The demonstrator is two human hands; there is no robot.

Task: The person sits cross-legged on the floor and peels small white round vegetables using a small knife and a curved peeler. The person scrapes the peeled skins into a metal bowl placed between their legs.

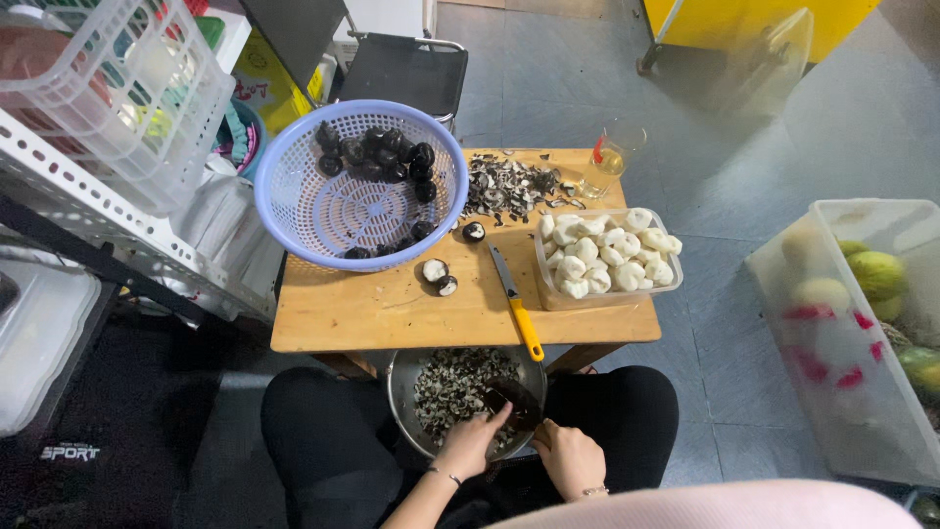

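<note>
You sit at the near edge of a small wooden table [392, 313] with a metal bowl [401, 392] wedged between your knees just below that edge, so dark peelings [450, 387] drop into it instead of onto the floor. Your left hand [468, 446] is curled, its fingers closed around a dark water chestnut [514, 397] held over the bowl's right side; your right hand [571, 458] sits just beside it, fingers folded in, but you cannot tell from this angle whether it grips a tool or only steadies the piece. A yellow-handled knife [516, 304] lies near the table's front edge, blade pointing away from you, within easy reach of the right hand. The blue colander [294, 196] overhangs the table's back-left corner and holds the unpeeled dark chestnuts [377, 157], so the raw supply stays on the left. Three loose ones, two partly pared [439, 277], rest just in front of it toward the table's middle. The clear tub [548, 284] at the right edge keeps the peeled white pieces [607, 255] apart from the dirt. A heap of peel scraps [509, 186] sits along the back edge, with a drinking glass [612, 157] at the back-right corner, out of the way.
</note>
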